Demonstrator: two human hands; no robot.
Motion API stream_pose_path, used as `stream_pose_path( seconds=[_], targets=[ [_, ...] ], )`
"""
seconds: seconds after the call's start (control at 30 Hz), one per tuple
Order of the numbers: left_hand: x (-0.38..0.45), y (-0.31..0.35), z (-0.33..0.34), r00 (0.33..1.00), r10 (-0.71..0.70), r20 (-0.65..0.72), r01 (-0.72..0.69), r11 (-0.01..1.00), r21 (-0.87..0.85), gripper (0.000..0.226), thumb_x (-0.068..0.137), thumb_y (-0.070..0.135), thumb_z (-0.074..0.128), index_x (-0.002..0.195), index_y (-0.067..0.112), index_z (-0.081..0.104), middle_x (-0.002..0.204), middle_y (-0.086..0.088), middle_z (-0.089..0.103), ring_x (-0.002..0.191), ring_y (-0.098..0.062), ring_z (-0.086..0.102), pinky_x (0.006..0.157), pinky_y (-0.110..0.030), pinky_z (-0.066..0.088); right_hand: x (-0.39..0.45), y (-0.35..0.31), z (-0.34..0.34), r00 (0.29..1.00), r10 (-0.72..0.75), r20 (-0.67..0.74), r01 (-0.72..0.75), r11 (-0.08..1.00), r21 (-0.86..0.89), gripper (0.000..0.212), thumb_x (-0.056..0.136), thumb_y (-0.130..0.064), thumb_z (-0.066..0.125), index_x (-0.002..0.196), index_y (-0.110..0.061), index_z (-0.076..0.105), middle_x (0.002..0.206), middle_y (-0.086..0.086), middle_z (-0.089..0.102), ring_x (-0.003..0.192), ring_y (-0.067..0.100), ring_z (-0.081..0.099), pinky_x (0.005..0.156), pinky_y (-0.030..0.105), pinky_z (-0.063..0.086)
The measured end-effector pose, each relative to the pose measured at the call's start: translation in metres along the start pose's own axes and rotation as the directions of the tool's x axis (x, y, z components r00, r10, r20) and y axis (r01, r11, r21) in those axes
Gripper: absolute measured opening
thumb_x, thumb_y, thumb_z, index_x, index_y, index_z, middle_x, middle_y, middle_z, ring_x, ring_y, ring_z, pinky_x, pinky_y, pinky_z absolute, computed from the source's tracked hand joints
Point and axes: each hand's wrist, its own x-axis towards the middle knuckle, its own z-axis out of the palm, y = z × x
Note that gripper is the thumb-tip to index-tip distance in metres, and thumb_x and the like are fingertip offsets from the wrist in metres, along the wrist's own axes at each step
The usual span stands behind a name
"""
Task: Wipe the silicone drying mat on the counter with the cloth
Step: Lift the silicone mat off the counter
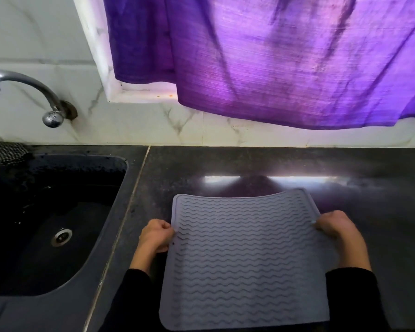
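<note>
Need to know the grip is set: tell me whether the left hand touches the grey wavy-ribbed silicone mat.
Touching. The head view shows the left hand pinching the left edge of the grey wavy-ribbed silicone mat, fingers closed on its rim.

You wear long black sleeves on both arms, ending just short of the wrists. Your left hand [155, 236] and right hand [337, 227] are bare.

A dark stone counter [249, 164] runs beneath a white marble-veined tiled wall [153, 125]. Above the counter a purple curtain [273, 63] hangs over a white-framed window recess, daylight glowing through it and glaring on the counter top. Left of the counter lies a black sink [101, 212], with a chrome tap [29, 92] on the wall above.
</note>
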Motion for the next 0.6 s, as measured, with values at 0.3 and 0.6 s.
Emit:
stream_pose_path(
  seconds=[0.3,0.6],
  targets=[
    [-0.044,0.015,-0.049,0.97,0.23,0.079,-0.181,0.901,-0.395,0.008,0.086,-0.003,0.058,0.082,-0.003,0.051,0.065,-0.016,0.056,0.04,-0.008,0.057,0.039,-0.021,0.049,-0.04,-0.123,-0.034,0.905,-0.42,-0.069,0.425,0.899,0.107,0.009,0.077,-0.013,0.074,0.085,-0.013,0.071,0.084,0.012,0.069,0.075,0.02,0.06,0.069,0.03,0.048],
    [-0.048,-0.007,-0.056,0.99,0.139,0.024,-0.08,0.695,-0.714,0.017,0.082,-0.006,0.061,0.096,-0.003,0.051,0.086,-0.023,0.058,0.053,-0.022,0.063,0.049,-0.032,0.056,-0.039,-0.289,0.009,0.639,-0.766,0.069,0.765,0.624,-0.158,0.03,0.088,-0.01,0.06,0.117,-0.013,0.065,0.108,0.015,0.069,0.089,0.012,0.054,0.063,0.019,0.036]
  ],
)
